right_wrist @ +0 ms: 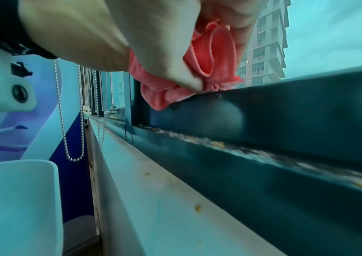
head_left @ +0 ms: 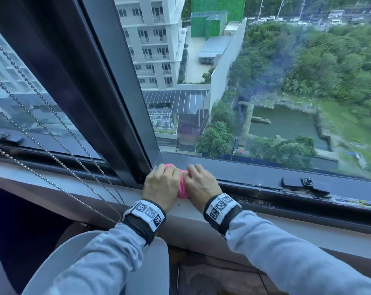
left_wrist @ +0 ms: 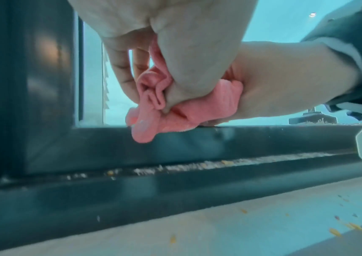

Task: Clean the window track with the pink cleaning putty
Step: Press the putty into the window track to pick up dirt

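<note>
The pink putty (head_left: pixel 182 189) is bunched into folds between both hands, at the corner where the dark upright frame (head_left: pixel 108 99) meets the lower rail. My left hand (head_left: pixel 164 173) grips its left side, the thumb pressing into the folds (left_wrist: pixel 151 104). On the other side my right hand (head_left: pixel 196 171) grips the putty (right_wrist: pixel 210 57). The lump's underside touches the top edge of the dark rail (left_wrist: pixel 252 129). Below that edge runs the window track (left_wrist: pixel 197 165), strewn with pale grit and yellow crumbs, and it stretches away to the right (head_left: pixel 265 202).
Bead chains (head_left: pixel 52 133) hang at the left, close to my left wrist. A black window stay (head_left: pixel 305 183) sits on the rail to the right. Yellow crumbs dot the pale sill (right_wrist: pixel 164 199). A white rounded chair back (head_left: pixel 91 252) stands below my left arm.
</note>
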